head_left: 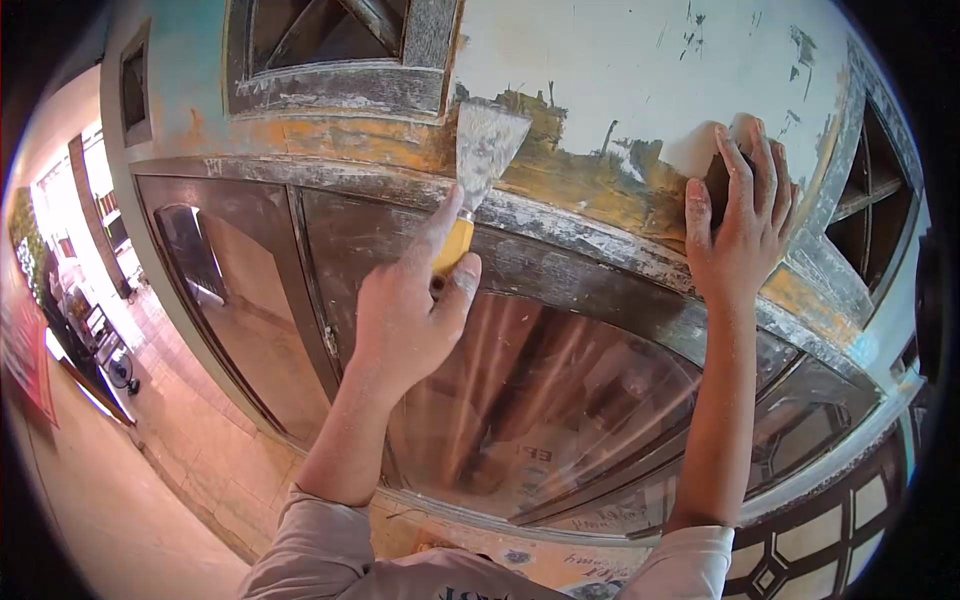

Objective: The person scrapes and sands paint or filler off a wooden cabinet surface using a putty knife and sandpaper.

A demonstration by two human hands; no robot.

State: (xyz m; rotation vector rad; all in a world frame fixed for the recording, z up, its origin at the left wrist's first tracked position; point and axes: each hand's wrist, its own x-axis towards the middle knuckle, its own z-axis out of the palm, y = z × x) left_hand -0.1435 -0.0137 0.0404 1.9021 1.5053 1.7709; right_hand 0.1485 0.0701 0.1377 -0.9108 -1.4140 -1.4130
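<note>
My left hand [412, 315] is closed around the yellow handle [455, 246] of a putty knife [488, 145], index finger stretched along it toward the blade. The broad metal blade is smeared whitish and points up, overlapping the wall just above the wooden frame ledge [560, 228]. To the right, my right hand [742, 220] is raised to the wall [590, 70], fingers spread over it, with a dark patch showing between thumb and index finger. Between the hands runs a strip of scraped, yellow-brown surface [590, 180] with ragged edges where pale paint has come away.
Wooden vent openings with crossed slats stand at upper left [325, 35] and right [865, 195]. Below the ledge are dark-framed glass panes [540, 390] with reflections. Far left, a tiled floor [190, 400] leads to a bright opening, with a fan [120, 370] beside it.
</note>
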